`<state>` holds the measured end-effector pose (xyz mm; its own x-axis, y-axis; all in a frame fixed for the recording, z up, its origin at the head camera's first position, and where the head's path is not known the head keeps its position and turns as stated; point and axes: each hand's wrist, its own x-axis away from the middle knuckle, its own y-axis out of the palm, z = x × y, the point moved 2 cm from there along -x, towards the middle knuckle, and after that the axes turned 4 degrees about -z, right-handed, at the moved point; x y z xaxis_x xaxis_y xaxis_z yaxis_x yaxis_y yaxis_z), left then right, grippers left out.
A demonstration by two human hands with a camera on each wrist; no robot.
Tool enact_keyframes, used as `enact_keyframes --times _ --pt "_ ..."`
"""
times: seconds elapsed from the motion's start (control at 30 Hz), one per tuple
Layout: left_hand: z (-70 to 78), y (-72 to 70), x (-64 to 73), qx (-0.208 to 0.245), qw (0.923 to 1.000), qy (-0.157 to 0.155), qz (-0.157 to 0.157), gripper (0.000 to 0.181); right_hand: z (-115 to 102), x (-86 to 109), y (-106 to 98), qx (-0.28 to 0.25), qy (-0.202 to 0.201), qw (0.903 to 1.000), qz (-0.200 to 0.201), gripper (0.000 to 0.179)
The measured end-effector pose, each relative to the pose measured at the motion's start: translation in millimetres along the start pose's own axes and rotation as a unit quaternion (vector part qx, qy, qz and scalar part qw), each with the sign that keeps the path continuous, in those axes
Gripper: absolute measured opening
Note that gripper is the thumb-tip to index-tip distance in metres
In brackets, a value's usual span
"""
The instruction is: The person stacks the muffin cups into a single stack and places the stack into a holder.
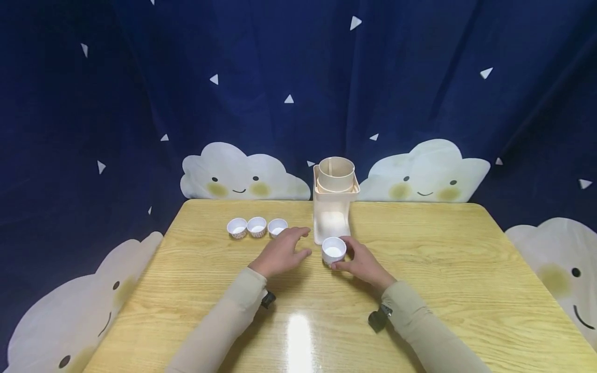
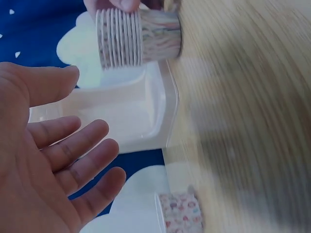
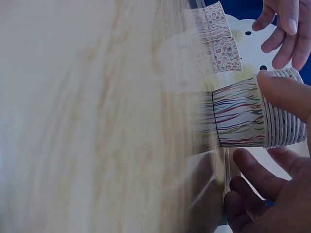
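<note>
Right hand [image 1: 363,264] pinches cup stack [image 1: 333,250], upright just in front of beige stand [image 1: 331,217]; left hand [image 1: 282,252] nearby, fingers apart — uneven squeeze might dent or tip the stack.

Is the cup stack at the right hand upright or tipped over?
Upright: the stack shows its mouth facing up in the head view, its narrower base on the table.

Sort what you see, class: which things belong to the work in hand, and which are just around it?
Probably part of the work:
- stack of paper cups, held by the right hand
- cream stand
- row of three cups

Just around it:
- wooden table
- blue curtain
</note>
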<state>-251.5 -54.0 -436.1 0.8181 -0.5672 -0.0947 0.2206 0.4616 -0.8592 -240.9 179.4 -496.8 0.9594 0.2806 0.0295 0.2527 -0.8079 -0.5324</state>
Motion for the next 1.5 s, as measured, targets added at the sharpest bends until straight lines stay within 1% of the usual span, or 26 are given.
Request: enact_keyframes --times 0.13,0.27,0.37,0.47,0.63,0.8,0.97,1.13,1.27,1.33,1.43,1.5 --pt "-7.3 -2.3 4.1 -0.007 0.9998 -0.015 0.006 0.054 -1 0.1 -1 -0.006 0.009 0.9999 0.004 0.076" --pt "-12.0 -3.2 6.5 -0.005 0.9998 -0.018 0.005 0.054 -1 1.0 -3 0.013 0.004 0.9998 0.012 0.072" --pt "-15.8 -4.7 8.4 -0.002 0.9996 -0.026 0.009 0.054 -2 1.4 -3 0.025 -0.007 0.9996 0.010 0.069" --pt "-21.6 -7.9 10.0 -0.007 0.9992 -0.034 0.018 0.053 -3 1.4 -2 0.021 -0.006 0.9997 0.008 0.068" --pt "-33.0 -20.7 12.9 -0.005 0.9985 -0.032 0.044 0.049 -2 1.2 -2 0.020 0.003 0.9998 0.006 0.067" --pt "-45.3 -36.6 19.0 0.005 0.9962 -0.050 0.072 0.051 -1 1.4 -3 0.019 0.006 0.9998 0.005 0.068" --pt "-58.1 -47.7 24.8 0.023 0.9930 -0.071 0.092 0.051 0 1.4 -3 0.019 0.002 0.9998 0.007 0.068" --pt "-69.2 -62.2 31.4 0.055 0.9867 -0.103 0.114 0.052 0 0.9 -2 0.012 -0.007 0.9999 0.008 0.066" --pt "-78.1 -76.4 36.4 0.066 0.9799 -0.119 0.146 0.050 0 0.6 -1 0.011 -0.006 0.9999 0.010 0.066" --pt "-83.2 -82.3 39.0 0.068 0.9744 -0.128 0.172 0.048 0 0.8 -1 0.008 -0.006 0.9999 0.010 0.067" --pt "-90.6 -88.9 43.3 0.076 0.9637 -0.153 0.205 0.046 0 1.3 -1 0.005 -0.010 0.9999 0.006 0.067" --pt "-95.4 -92.1 45.6 0.082 0.9577 -0.166 0.220 0.045 -1 1.6 -1 0.005 -0.008 0.9999 0.006 0.067"
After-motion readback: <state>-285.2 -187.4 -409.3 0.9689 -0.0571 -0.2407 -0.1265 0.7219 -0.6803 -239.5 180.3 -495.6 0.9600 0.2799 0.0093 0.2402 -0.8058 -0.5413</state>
